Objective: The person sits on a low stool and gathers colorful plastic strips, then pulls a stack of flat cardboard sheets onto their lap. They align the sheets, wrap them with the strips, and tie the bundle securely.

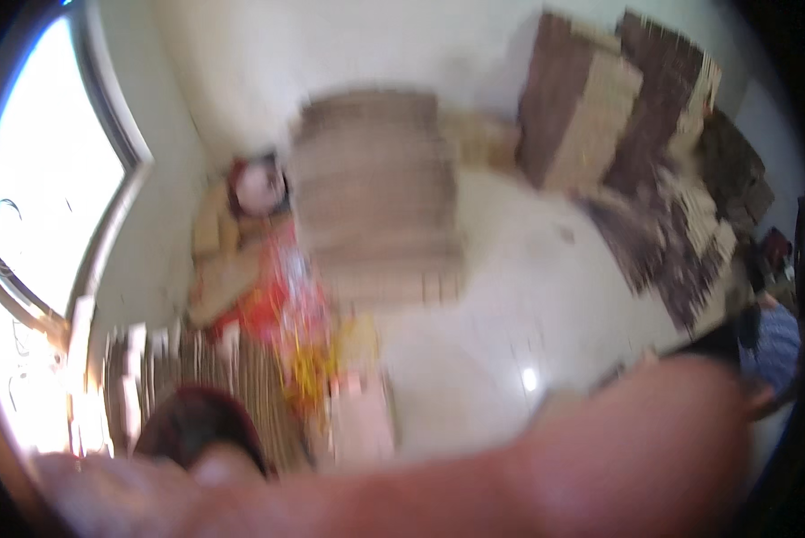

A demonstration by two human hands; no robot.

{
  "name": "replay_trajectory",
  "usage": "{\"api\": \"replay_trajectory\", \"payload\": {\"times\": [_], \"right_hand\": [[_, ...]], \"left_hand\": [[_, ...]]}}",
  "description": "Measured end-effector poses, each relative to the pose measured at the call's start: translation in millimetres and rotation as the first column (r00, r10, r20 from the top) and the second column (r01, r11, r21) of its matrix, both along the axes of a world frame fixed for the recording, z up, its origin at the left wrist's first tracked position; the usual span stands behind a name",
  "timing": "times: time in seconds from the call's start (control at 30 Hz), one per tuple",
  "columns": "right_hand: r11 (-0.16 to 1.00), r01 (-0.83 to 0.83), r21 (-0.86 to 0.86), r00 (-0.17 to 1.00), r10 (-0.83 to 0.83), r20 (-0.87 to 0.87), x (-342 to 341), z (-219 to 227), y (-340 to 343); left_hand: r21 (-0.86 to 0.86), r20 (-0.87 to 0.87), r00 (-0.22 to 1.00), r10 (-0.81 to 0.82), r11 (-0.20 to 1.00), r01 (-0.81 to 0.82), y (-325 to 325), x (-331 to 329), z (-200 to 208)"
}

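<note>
A bare forearm (474, 489) crosses the bottom of the view, with its bent elbow at the right; it appears to be my right arm. At its far end, by the lower left edge, my right hand (106, 493) is smeared by motion, and its fingers cannot be made out. Close beside that hand is a dark rounded thing with a reddish rim (200, 426), too blurred to name. Behind it stands a row of upright flattened cardboard (259, 386). My left hand does not show.
A tall cardboard stack (375, 197) stands mid-floor. More stacks (582, 108) lean at the back right, near a spread pile (653, 242). Red and clear plastic (286, 296) and yellow strapping (313, 368) lie left. A person in blue patterned clothing (774, 345) is at the right edge.
</note>
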State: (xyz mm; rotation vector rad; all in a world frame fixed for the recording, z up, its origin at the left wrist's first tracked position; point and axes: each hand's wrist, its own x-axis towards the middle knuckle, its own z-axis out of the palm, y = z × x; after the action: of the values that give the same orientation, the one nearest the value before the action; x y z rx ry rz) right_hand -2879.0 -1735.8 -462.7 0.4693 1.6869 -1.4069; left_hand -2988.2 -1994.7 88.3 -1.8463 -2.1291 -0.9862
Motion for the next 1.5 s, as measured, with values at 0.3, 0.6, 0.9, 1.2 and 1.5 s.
{"api": "replay_trajectory", "payload": {"times": [0.3,0.6,0.9,1.2,1.5], "right_hand": [[0.879,0.466,-0.103,0.881,-0.450,0.145,-58.4,3.8,81.8],[0.591,0.804,-0.063,0.585,-0.770,0.256,182.1,32.3,137.5],[0.689,0.692,0.215,0.663,-0.725,0.190,231.2,82.2,71.5],[0.779,0.180,0.601,0.947,0.029,-0.321,251.0,-26.2,78.8],[0.832,0.039,0.553,0.947,0.146,-0.286,187.7,-49.0,91.2]], "left_hand": [[-0.083,-0.016,0.998,-0.064,0.995,0.063,71.7,-85.9,13.2],[0.074,0.029,0.985,-0.170,0.983,0.167,145.3,-72.6,29.5],[-0.372,0.662,0.607,0.440,0.896,-0.243,82.4,-26.4,-222.2],[-0.417,0.708,0.645,0.289,0.907,0.051,19.9,82.8,-377.4],[-0.700,0.293,0.801,0.523,0.688,-0.193,58.4,10.5,-410.9]]}}
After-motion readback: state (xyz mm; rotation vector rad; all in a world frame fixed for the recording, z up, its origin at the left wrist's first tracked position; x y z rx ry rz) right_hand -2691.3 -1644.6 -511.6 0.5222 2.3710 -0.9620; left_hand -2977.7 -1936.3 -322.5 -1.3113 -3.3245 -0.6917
